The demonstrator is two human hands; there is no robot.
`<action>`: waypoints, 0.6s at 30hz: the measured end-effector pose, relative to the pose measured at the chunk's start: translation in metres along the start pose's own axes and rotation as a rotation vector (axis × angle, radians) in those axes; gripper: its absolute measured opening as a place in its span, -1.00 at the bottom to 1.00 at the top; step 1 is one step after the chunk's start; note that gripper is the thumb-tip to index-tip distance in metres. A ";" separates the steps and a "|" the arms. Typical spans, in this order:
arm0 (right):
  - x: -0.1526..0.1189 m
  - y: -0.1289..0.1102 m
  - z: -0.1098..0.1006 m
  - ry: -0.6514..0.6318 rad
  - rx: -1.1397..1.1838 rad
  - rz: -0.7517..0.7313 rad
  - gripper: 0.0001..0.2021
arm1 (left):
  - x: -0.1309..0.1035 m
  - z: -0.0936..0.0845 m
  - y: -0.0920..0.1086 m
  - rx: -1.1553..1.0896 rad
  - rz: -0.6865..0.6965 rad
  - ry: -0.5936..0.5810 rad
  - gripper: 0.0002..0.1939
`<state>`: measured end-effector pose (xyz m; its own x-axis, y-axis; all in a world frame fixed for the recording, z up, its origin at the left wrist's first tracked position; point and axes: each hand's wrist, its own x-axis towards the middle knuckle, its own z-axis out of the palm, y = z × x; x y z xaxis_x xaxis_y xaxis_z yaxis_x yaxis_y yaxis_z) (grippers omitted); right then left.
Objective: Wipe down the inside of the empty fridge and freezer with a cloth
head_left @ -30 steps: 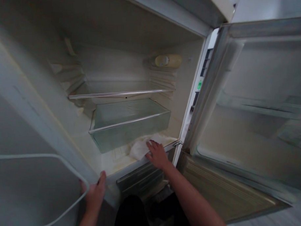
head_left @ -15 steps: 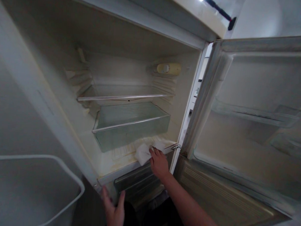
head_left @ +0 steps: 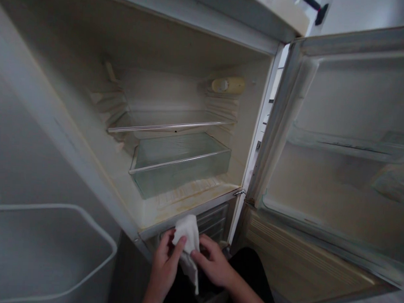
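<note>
A white paper towel (head_left: 188, 233) hangs between my two hands, just in front of the fridge's lower front edge. My left hand (head_left: 167, 258) pinches its left side between thumb and fingers. On the other side my right hand (head_left: 213, 260) grips the towel's right edge. Behind them lies the fridge floor (head_left: 176, 206), with yellowish stains and ridges. A clear drawer (head_left: 181, 175) sits on that floor, towards the back.
Above the drawer is a glass shelf (head_left: 173, 124). The fridge door (head_left: 349, 108) stands open at the right, and a lower door (head_left: 304, 256) is open beneath it. A white looped rail (head_left: 77, 207) is at the left. Lower compartment drawers (head_left: 214, 222) show behind my hands.
My right hand has lifted the paper towel off the fridge floor and drawn it back towards me. My left hand, open before, has closed on the towel.
</note>
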<state>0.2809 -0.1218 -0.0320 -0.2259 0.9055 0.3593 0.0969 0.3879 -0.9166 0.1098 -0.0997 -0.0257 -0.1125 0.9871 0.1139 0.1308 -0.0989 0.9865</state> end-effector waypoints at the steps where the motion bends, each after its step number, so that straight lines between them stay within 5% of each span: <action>1: -0.005 -0.001 -0.007 -0.012 0.009 0.021 -0.71 | -0.005 0.004 0.003 0.021 0.011 -0.050 -0.48; 5: -0.024 0.003 -0.034 -0.026 -0.035 0.140 -0.63 | -0.017 0.017 0.005 0.063 0.041 -0.204 -0.57; 9: -0.045 0.014 -0.050 0.010 -0.084 0.232 -0.54 | -0.016 0.027 -0.001 0.107 0.113 -0.184 -0.56; 18: -0.062 0.005 -0.051 0.168 0.216 0.266 -0.65 | -0.029 0.033 -0.021 -0.006 -0.098 -0.435 -0.23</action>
<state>0.3448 -0.1671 -0.0494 -0.0565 0.9922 0.1110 -0.0802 0.1063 -0.9911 0.1424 -0.1223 -0.0532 0.3010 0.9528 -0.0391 0.1347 -0.0020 0.9909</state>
